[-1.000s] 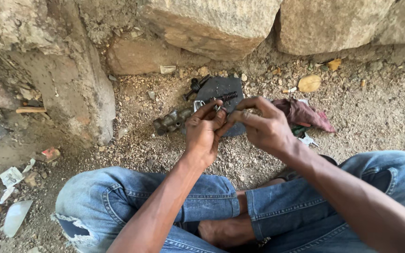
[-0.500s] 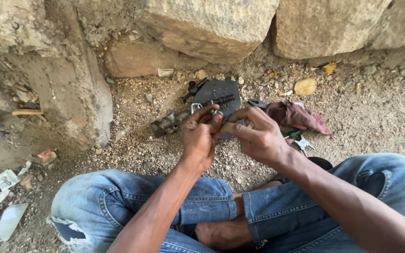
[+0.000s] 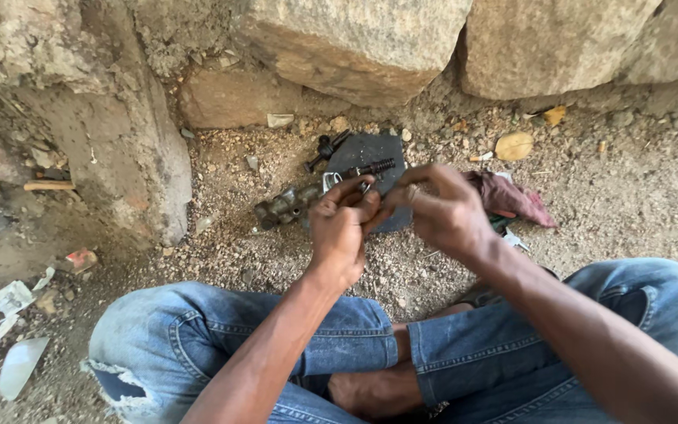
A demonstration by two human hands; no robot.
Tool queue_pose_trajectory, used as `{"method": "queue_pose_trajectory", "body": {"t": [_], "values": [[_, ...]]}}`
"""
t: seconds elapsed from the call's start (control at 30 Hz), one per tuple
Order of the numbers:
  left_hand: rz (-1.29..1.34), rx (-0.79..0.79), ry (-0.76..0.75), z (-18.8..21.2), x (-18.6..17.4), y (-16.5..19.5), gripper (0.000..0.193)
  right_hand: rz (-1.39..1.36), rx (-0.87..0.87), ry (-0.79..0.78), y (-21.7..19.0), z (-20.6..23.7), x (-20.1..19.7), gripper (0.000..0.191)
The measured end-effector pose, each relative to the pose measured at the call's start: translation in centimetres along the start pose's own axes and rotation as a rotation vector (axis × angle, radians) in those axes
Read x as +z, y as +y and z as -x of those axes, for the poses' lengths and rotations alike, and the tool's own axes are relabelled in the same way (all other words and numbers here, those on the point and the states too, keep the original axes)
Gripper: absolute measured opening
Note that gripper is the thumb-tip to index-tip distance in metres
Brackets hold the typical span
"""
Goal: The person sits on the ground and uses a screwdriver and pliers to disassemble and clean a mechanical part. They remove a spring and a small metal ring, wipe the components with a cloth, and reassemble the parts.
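Note:
I sit cross-legged on gravelly ground in blue jeans. My left hand (image 3: 343, 229) and my right hand (image 3: 442, 210) meet in front of me, fingertips pinched together on a small metal part (image 3: 366, 188) that is mostly hidden by the fingers. Just beyond the hands lies a dark flat plate (image 3: 370, 149) with a threaded bolt (image 3: 372, 167) on it. A greasy metal cylinder assembly (image 3: 282, 206) lies left of the plate, close to my left hand. A dark knobbed metal piece (image 3: 324, 148) rests at the plate's far left corner.
A crumpled red rag (image 3: 513, 200) lies right of my right hand. Large rough stones (image 3: 355, 43) wall off the far side, and another stone block (image 3: 131, 157) stands at left. Paper scraps and litter (image 3: 13, 298) lie at the lower left. A yellowish pebble (image 3: 514, 145) sits farther right.
Both hands stay pinched together on the small part, with only slight finger shifts. The view has drifted a little.

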State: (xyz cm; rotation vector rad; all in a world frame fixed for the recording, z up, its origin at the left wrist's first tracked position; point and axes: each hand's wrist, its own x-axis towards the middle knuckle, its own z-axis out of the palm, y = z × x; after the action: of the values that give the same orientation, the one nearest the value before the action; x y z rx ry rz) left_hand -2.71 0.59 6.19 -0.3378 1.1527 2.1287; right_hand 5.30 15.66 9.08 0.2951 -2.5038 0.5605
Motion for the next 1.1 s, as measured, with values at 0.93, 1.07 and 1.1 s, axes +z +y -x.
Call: {"method": "queue_pose_trajectory", "body": {"t": [0.93,1.07,1.1], "values": [[-0.005,0.005,-0.023,-0.3,-0.4,-0.2,0.021,-0.040,0.049,-0.025,0.0,0.5,0.2,0.029],[0.027,0.028,-0.058,-0.2,-0.2,0.0,0.023,-0.030,-0.034,-0.007,0.3,0.2,0.1,0.031],[0.053,0.011,-0.079,-0.1,-0.2,0.0,0.024,-0.014,-0.013,-0.010,0.8,0.0,-0.2,0.030]]}}
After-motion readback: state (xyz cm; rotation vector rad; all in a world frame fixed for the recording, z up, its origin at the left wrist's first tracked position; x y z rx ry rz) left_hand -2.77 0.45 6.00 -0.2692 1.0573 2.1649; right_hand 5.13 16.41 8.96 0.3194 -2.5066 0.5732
